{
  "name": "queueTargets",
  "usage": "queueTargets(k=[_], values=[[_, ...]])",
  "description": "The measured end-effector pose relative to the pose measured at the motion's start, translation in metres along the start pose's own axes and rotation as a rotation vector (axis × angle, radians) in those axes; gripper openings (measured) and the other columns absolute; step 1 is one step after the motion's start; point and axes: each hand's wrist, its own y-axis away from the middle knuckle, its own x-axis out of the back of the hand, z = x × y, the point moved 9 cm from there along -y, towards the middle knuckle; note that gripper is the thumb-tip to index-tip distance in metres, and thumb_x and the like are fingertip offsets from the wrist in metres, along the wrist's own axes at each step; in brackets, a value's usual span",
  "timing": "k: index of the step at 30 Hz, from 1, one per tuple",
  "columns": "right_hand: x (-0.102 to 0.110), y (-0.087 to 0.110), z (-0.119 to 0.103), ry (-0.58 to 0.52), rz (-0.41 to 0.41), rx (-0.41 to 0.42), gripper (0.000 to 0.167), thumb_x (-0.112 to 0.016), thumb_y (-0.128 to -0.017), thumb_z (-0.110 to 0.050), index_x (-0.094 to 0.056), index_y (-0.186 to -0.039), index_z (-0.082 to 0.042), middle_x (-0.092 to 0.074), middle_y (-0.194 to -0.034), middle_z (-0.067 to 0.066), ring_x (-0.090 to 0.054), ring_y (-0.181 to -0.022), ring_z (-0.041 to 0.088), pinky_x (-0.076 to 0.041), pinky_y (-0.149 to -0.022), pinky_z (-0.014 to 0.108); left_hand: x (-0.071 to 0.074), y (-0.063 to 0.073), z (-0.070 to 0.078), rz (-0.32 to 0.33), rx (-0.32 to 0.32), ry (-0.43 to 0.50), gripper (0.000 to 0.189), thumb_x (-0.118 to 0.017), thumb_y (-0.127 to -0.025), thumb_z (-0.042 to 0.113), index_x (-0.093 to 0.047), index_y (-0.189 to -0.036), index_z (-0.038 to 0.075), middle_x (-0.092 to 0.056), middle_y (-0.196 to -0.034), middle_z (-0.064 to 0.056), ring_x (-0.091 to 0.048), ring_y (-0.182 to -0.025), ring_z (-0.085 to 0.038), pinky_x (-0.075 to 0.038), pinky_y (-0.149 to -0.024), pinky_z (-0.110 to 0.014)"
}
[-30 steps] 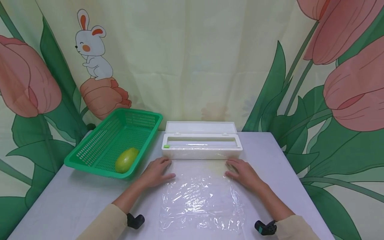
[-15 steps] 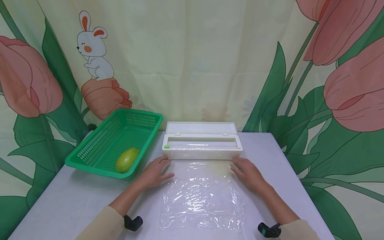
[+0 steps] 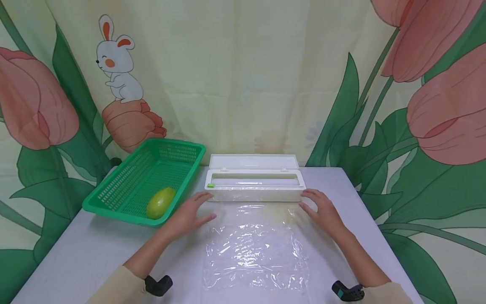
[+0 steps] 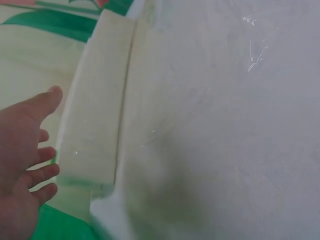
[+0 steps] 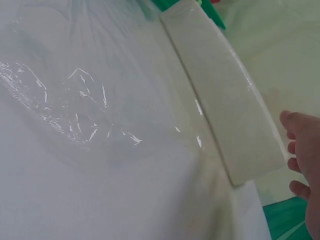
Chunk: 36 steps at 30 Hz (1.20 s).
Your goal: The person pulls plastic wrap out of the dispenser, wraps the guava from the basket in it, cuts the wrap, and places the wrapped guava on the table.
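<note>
A white cling film dispenser box [image 3: 256,195] stands at the table's back with its lid [image 3: 254,161] tipped up, a roll [image 3: 256,182] inside and a green slider [image 3: 211,185] at its left end. From its front a clear sheet of cling film [image 3: 254,249] spreads toward me, wrinkled and shiny. My left hand [image 3: 186,217] is at the box's front left corner, fingers extended and thumb apart. At the front right corner my right hand [image 3: 324,213] holds a similar pose, fingertips right by the box end. Nothing shows in either hand.
Left of the box a green plastic basket [image 3: 133,215] holds one yellow-green oval fruit [image 3: 161,203]. A white cloth covers the table [image 3: 364,249]. Behind it hangs a curtain [image 3: 265,84] printed with tulips and a rabbit.
Both hands have moved outward, apart from each other, off the film's upper corners. The right hand has also risen toward the box's right end. Box, film and basket stay in place.
</note>
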Motion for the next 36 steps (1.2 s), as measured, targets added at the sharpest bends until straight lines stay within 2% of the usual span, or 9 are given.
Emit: queueTargets(k=[6, 11, 15, 21, 26, 36], values=[[-0.001, -0.006, 0.006, -0.016, -0.032, -0.045, 0.040, -0.069, -0.089, -0.020, -0.059, -0.127, -0.008, -0.054, -0.135, 0.017, -0.048, -0.129, 0.037, -0.043, -0.104, 0.056, 0.016, 0.003, 0.003, 0.028, -0.015, 0.014, 0.066, -0.072, -0.086, 0.039, -0.048, -0.141, 0.013, -0.049, -0.144, -0.011, -0.048, -0.132, -0.033, -0.045, -0.105, -0.052], [-0.006, -0.011, 0.010, -0.029, -0.054, -0.069, 0.041, -0.067, -0.091, -0.022, -0.058, -0.129, -0.008, -0.053, -0.137, 0.018, -0.046, -0.131, 0.038, -0.042, -0.104, 0.057, 0.023, 0.006, 0.005, 0.049, -0.041, 0.018, 0.067, -0.074, -0.084, 0.037, -0.048, -0.141, 0.014, -0.050, -0.142, -0.010, -0.050, -0.131, -0.033, -0.047, -0.103, -0.052], [-0.007, -0.014, 0.013, -0.032, -0.056, -0.084, 0.042, -0.067, -0.091, -0.023, -0.057, -0.130, -0.008, -0.052, -0.138, 0.018, -0.045, -0.131, 0.038, -0.042, -0.104, 0.057, 0.027, 0.007, 0.006, 0.044, -0.037, 0.026, 0.067, -0.074, -0.084, 0.037, -0.047, -0.141, 0.013, -0.049, -0.143, -0.010, -0.049, -0.131, -0.033, -0.046, -0.104, -0.052], [-0.010, -0.019, 0.016, -0.042, -0.064, -0.091, 0.044, -0.067, -0.091, -0.021, -0.056, -0.131, -0.006, -0.048, -0.140, 0.019, -0.044, -0.133, 0.039, -0.041, -0.105, 0.056, 0.035, 0.008, 0.001, 0.026, 0.012, 0.038, 0.066, -0.072, -0.086, 0.036, -0.046, -0.143, 0.015, -0.048, -0.144, -0.010, -0.047, -0.132, -0.033, -0.045, -0.103, -0.054], [-0.012, -0.022, 0.017, -0.062, -0.078, -0.109, 0.044, -0.066, -0.092, -0.020, -0.054, -0.131, -0.005, -0.046, -0.142, 0.018, -0.041, -0.134, 0.039, -0.039, -0.107, 0.057, 0.044, 0.008, -0.002, 0.046, -0.005, 0.021, 0.063, -0.071, -0.087, 0.035, -0.046, -0.142, 0.016, -0.050, -0.143, -0.011, -0.048, -0.131, -0.033, -0.044, -0.104, -0.055], [-0.016, -0.031, 0.022, -0.074, -0.072, -0.115, 0.042, -0.065, -0.092, -0.022, -0.056, -0.129, -0.003, -0.047, -0.140, 0.019, -0.042, -0.133, 0.040, -0.037, -0.108, 0.058, 0.054, 0.011, -0.010, 0.059, -0.007, 0.017, 0.063, -0.072, -0.087, 0.032, -0.047, -0.142, 0.015, -0.051, -0.142, -0.012, -0.048, -0.130, -0.034, -0.045, -0.103, -0.055]])
